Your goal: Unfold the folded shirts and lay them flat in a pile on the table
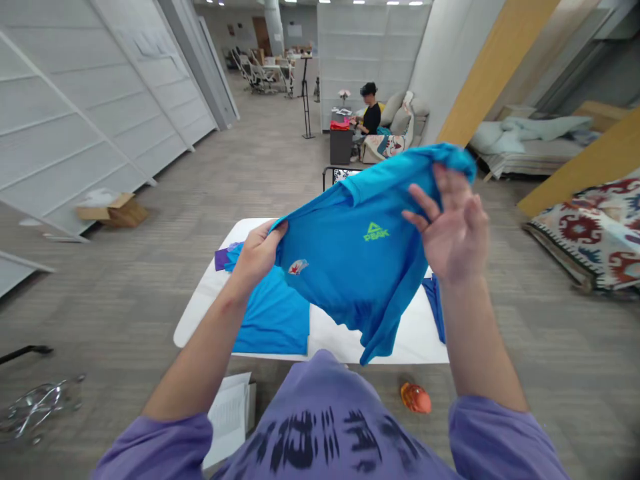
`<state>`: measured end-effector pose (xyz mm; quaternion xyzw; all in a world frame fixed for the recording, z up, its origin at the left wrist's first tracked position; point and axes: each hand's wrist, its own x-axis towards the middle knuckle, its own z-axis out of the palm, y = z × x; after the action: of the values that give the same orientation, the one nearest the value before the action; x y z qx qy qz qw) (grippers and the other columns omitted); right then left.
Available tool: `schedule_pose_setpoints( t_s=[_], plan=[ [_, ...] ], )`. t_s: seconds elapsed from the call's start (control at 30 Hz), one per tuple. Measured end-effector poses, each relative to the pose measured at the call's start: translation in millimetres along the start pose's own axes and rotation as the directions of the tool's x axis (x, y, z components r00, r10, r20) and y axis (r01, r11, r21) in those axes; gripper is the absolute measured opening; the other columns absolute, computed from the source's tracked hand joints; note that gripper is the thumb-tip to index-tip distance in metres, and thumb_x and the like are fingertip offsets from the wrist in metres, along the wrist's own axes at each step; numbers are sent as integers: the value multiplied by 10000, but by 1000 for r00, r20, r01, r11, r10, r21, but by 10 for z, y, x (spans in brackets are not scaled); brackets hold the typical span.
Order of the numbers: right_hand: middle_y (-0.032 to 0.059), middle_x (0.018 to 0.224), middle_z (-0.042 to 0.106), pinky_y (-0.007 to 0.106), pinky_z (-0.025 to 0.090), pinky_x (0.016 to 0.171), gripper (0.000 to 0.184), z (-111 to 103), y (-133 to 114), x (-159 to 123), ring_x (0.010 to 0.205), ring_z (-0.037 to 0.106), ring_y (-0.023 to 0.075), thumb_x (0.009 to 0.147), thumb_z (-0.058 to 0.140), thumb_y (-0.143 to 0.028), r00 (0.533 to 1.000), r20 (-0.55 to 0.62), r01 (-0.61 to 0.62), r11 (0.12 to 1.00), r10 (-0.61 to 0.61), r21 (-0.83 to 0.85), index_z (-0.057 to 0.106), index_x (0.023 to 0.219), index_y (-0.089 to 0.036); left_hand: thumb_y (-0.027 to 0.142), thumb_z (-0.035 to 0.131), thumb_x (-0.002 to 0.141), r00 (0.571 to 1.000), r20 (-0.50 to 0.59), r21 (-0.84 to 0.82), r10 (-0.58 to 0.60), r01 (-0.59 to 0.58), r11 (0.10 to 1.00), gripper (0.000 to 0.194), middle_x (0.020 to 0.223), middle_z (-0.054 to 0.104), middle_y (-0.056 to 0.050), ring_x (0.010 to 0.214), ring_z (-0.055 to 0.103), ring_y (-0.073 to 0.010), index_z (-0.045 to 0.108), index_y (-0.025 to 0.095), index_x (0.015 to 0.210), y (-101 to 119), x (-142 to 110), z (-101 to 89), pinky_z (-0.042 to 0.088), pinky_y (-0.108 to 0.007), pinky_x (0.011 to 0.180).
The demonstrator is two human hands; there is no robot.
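Note:
A bright blue T-shirt (pixel 340 267) with a green PEAK logo is stretched in the air above the white table. My left hand (pixel 263 250) is closed, pinching the shirt's edge at the left. At the upper right, my right hand (pixel 453 223) is open, palm showing and fingers spread against the fabric; part of the cloth covers its fingertips. The shirt's lower part hangs loose in folds. Below it, another blue garment (pixel 275 320) lies flat on the left of the table (pixel 205 300).
Dark blue cloth (pixel 435 307) lies at the table's right edge, and purple cloth (pixel 221 260) at its left. An orange object (pixel 416 398) and an open box with papers (pixel 227 413) are on the floor nearby. Farther off, a person (pixel 370 113) sits by a sofa.

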<state>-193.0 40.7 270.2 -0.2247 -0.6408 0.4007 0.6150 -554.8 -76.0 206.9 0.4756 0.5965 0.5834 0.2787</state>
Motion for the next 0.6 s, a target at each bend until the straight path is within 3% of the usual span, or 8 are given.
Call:
schedule_pose_setpoints(
  t_s=[0.07, 0.13, 0.2, 0.27, 0.33, 0.37, 0.47, 0.6],
  plan=[
    [-105, 2026, 328, 708, 537, 1436, 933, -189, 75, -38, 1830, 461, 447, 1052, 773, -854, 935, -106, 307, 922, -339, -238, 417, 1877, -605, 732, 770, 1060, 998, 50, 81, 32, -36, 996, 542, 921, 765, -70, 956, 758, -296, 861, 203, 1127, 350, -13, 110, 640, -337, 792],
    [-19, 2016, 335, 744, 408, 1501, 1185, -203, 223, -31, 1866, 368, 484, 937, 929, -831, 890, 24, 425, 810, -455, -404, 352, 1928, -530, 642, 771, 1074, 985, 156, 214, 69, -102, 972, 458, 916, 745, -60, 954, 749, -284, 850, 192, 1096, 734, -58, 241, 630, -320, 795],
    [98, 1848, 589, 765, 460, 1440, 1122, -77, 453, -17, 1761, 515, 502, 882, 979, -828, 901, 343, 396, 826, -266, -400, 553, 1832, -408, 567, 752, 1089, 959, 269, 346, 86, -179, 921, 397, 904, 731, -49, 935, 736, -268, 841, 181, 1077, 1095, -110, 368, 618, -316, 807],
    [118, 1486, 830, 675, 606, 1267, 754, 86, 714, -30, 1452, 750, 445, 978, 883, -824, 788, 616, 267, 898, 7, -351, 796, 1523, -312, 511, 705, 1108, 938, 330, 465, 102, -256, 848, 362, 899, 735, -40, 914, 725, -254, 842, 177, 1086, 1377, -140, 443, 605, -321, 823],
    [81, 1171, 874, 531, 650, 1091, 583, 189, 926, -71, 1144, 801, 348, 1095, 729, -821, 696, 702, 117, 941, 149, -316, 840, 1213, -261, 470, 674, 1106, 927, 357, 581, 116, -317, 750, 337, 906, 756, -36, 889, 719, -242, 850, 183, 1104, 1551, -142, 415, 590, -327, 832],
    [66, 1090, 857, 475, 638, 1027, 595, 208, 993, -93, 1056, 779, 313, 1129, 666, -826, 703, 689, 54, 953, 175, -297, 815, 1127, -250, 461, 675, 1097, 924, 366, 635, 112, -335, 696, 326, 913, 768, -36, 878, 718, -238, 854, 189, 1113, 1595, -139, 356, 582, -330, 836],
    [31, 973, 776, 383, 568, 904, 631, 191, 999, -131, 944, 696, 262, 1153, 591, -861, 819, 550, -44, 973, 165, -227, 740, 1067, -253, 525, 725, 1072, 920, 393, 739, 12, -324, 590, 345, 913, 784, -38, 850, 723, -239, 860, 214, 1135, 1580, -169, 36, 568, -331, 825],
    [8, 879, 683, 353, 500, 827, 562, 226, 646, -143, 893, 632, 257, 1156, 623, -826, 884, 447, -33, 972, 138, -235, 700, 1079, -274, 677, 858, 1004, 858, 474, 710, -198, -240, 662, 510, 956, 798, -50, 837, 746, -245, 828, 230, 1249, 1325, -446, -475, 568, -307, 752]
  ],
)
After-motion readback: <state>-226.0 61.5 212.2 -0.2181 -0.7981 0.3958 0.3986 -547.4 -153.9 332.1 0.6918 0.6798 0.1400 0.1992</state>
